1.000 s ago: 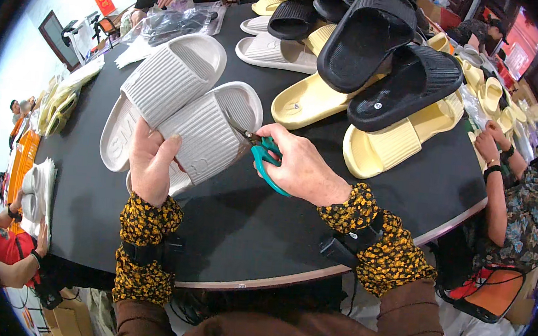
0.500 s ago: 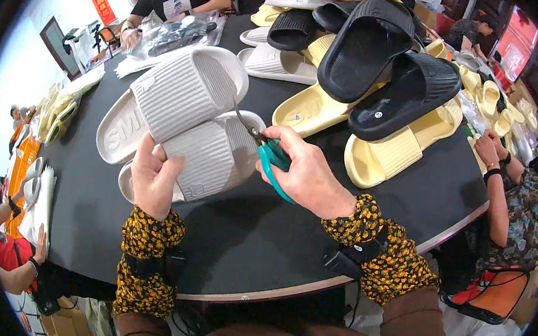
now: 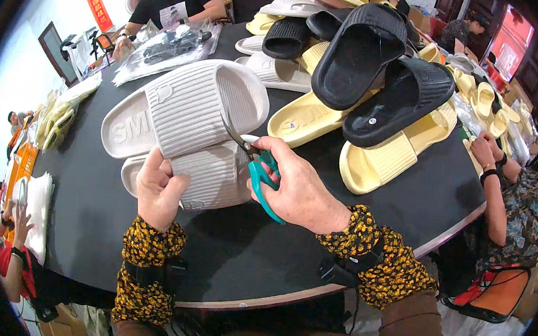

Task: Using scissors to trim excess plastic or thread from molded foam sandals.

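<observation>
My left hand (image 3: 161, 191) pinches the near edges of two light grey slide sandals, thumb and fingers closed on them. The upper grey slide (image 3: 188, 108) has a ribbed strap and overlaps the lower grey slide (image 3: 213, 175). In my right hand (image 3: 302, 189) are teal-handled scissors (image 3: 261, 174), my fingers wrapped round the handles. The dark blades reach up to the inner edge of the upper slide's strap, near its toe opening. Whether the blades touch the slide I cannot tell. Both slides are held just above the black table (image 3: 237, 254).
A heap of black slides (image 3: 359, 61), yellow slides (image 3: 380, 161) and grey ones fills the table's far right. Clear bags (image 3: 171, 46) lie before a person (image 3: 184, 0) across the table. Other people work at the left and right edges; an orange chair (image 3: 499, 290) stands at right.
The upper slide has tilted and come closer, shifting slightly right. My right hand with the scissors has moved a little down and left. My left hand keeps its hold.
</observation>
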`<state>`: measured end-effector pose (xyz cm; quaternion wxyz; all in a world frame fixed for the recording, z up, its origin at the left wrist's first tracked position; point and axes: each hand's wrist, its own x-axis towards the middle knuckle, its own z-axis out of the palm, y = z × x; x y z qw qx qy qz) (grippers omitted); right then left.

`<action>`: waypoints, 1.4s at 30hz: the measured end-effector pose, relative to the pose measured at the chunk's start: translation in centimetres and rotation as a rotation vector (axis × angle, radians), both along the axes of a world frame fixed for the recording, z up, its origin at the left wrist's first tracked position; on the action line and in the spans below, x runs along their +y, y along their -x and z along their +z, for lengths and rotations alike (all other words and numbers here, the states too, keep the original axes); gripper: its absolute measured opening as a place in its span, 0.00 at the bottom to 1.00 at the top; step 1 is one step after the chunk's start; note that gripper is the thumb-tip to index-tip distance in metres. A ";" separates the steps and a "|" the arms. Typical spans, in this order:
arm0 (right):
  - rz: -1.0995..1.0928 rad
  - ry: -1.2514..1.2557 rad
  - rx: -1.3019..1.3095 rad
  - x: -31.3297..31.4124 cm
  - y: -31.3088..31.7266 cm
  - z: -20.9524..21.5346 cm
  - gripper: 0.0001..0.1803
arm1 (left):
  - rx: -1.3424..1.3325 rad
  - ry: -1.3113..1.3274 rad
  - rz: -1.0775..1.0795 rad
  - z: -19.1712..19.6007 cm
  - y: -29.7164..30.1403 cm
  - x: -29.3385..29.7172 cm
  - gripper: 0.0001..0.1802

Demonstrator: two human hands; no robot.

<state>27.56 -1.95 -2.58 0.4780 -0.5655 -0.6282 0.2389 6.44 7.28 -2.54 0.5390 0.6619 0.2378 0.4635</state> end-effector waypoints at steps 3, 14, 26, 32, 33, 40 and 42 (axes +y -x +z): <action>0.012 -0.051 0.063 0.0 0.0 -0.2 0.23 | 0.045 -0.015 -0.012 0.2 -0.1 -0.1 0.30; -0.043 -0.071 0.036 -0.1 0.0 -0.6 0.25 | 0.067 -0.055 -0.013 0.0 -0.3 -0.2 0.32; -0.020 -0.111 0.084 0.1 -0.1 -0.7 0.24 | 0.050 -0.093 -0.023 -0.7 0.0 0.2 0.32; -0.023 -0.110 0.077 0.1 -0.1 -0.7 0.24 | 0.091 -0.087 -0.023 -0.5 0.1 0.2 0.31; -0.024 -0.109 0.076 0.1 -0.2 -0.7 0.24 | 0.090 -0.087 -0.024 -0.5 0.0 0.2 0.31; -0.013 -0.142 0.064 0.2 -0.3 -1.0 0.22 | 0.086 -0.081 -0.007 -0.7 -0.1 0.3 0.31; -0.002 -0.132 0.076 0.3 -0.3 -1.0 0.21 | 0.080 -0.082 -0.010 -0.7 0.0 0.3 0.31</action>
